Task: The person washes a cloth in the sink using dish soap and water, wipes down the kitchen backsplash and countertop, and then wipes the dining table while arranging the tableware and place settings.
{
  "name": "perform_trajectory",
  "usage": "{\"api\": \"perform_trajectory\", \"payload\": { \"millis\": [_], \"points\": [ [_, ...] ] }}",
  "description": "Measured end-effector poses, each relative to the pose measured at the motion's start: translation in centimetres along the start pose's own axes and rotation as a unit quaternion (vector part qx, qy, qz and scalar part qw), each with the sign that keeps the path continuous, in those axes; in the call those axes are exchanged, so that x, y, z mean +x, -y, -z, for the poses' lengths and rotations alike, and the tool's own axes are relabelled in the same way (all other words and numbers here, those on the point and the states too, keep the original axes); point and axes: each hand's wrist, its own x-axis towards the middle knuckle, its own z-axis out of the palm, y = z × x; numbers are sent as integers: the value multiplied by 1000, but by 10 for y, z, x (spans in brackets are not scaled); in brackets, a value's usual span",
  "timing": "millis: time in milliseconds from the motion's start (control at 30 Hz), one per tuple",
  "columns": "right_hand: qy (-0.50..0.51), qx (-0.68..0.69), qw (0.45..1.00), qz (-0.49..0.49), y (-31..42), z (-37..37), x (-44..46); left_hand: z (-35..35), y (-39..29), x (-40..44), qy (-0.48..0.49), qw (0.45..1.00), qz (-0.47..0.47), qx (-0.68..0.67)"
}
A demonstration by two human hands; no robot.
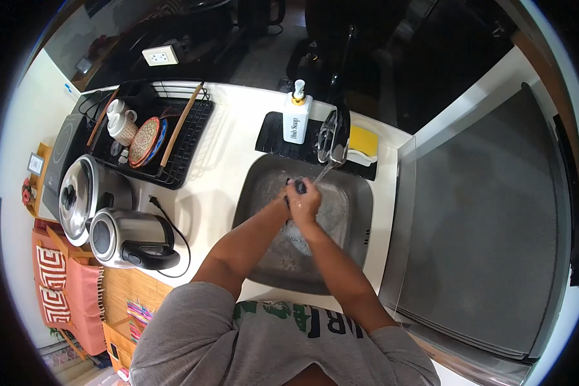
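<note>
Over the metal sink [264,257], my left hand [285,194] and my right hand [306,201] are pressed together around a small dark object [300,186]. What it is, I cannot make out. Water runs from the faucet [338,145] beside my right hand. Suds [297,239] lie on the sink bottom below my hands. Behind the sink, a white dish soap bottle [296,122] stands upright on a black mat [270,133], and a yellow sponge [364,140] sits in a white holder to the right of the faucet.
A black dish rack [185,154] at the left holds cups [122,125] and plates [145,141]. In front of it stand an electric kettle [112,238] with a loose cord and a lidded steel pot [77,199]. A large grey surface [482,225] lies right of the sink.
</note>
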Motion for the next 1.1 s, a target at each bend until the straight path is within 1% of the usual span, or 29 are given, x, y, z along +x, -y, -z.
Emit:
{"api": "perform_trajectory", "payload": {
  "millis": [33,67,100,133,167,200,233,267,300,333,367,433,467,500,533,567,600,667,733,767,833,867,900,933,967,1000,1033,1067,1100],
  "points": [
    [3,1,1000,0,-8,-2,8,-13,-9,-25,-46,998,4,47],
    [21,-24,997,-67,-19,2,21,-26,-16,-48,-91,991,10,93],
    [39,-50,989,-133,-34,4,32,-41,-23,-69,-93,991,9,91],
    [48,113,975,-183,-71,-8,40,-58,-31,-89,-105,986,-26,128],
    [57,272,933,-229,-68,-7,43,-65,-36,-98,-118,978,-61,164],
    [86,474,800,-358,-66,-3,39,-55,-36,-82,-80,987,-62,123],
    [89,472,801,-358,-67,9,36,-51,-37,-80,-82,988,-63,119],
    [188,511,738,-398,-40,34,33,-57,-46,-92,-68,990,-68,106],
    [282,542,663,-432,-25,48,32,-60,-52,-97,-53,992,-74,92],
    [250,492,700,-453,-65,30,32,-53,-56,-95,-52,992,-72,91],
    [247,490,701,-455,-68,35,27,-39,-60,-90,-41,995,-73,62],
    [221,518,757,-331,-66,43,21,-28,-59,-87,-30,996,-74,32],
    [183,572,735,-315,-39,50,17,-26,-53,-89,-21,1000,-4,-22],
    [182,572,736,-314,-25,48,13,-24,-47,-90,-10,995,65,-76],
    [163,572,743,-306,-15,44,8,0,-23,-53,16,992,83,-96],
    [143,572,750,-299,-3,38,1,4,-9,-42,20,992,76,-94],
    [71,521,804,-277,17,34,-7,-1,-2,-42,30,994,61,-88],
    [59,387,906,-163,25,20,-18,-13,4,-46,48,995,34,-79],
    [42,209,976,-41,18,19,-13,-25,7,-53,57,995,20,-78],
    [42,209,976,-42,15,21,-5,-32,8,-59,57,995,15,-77],
    [-30,134,990,-42,1,20,18,-43,7,-68,54,996,7,-74],
    [4,55,992,-112,-7,24,28,-46,6,-71,57,996,7,-71],
    [4,55,992,-112,-12,19,27,-49,2,-73,57,996,7,-72],
    [-18,69,993,-89,-17,13,23,-51,-1,-75,11,1000,8,-25],
    [-40,85,994,-63,-14,9,21,-46,-5,-71,-15,999,27,-29],
    [-4,130,990,-55,-11,10,13,-41,-10,-68,-41,998,45,-34],
    [13,137,990,-20,-9,7,6,-32,-12,-65,-11,997,52,-56],
    [25,139,989,-47,-7,7,1,-26,-16,-66,18,995,59,-78],
    [36,141,987,-73,-5,9,-1,-27,-13,-65,-16,998,40,-39]
  ]
}}
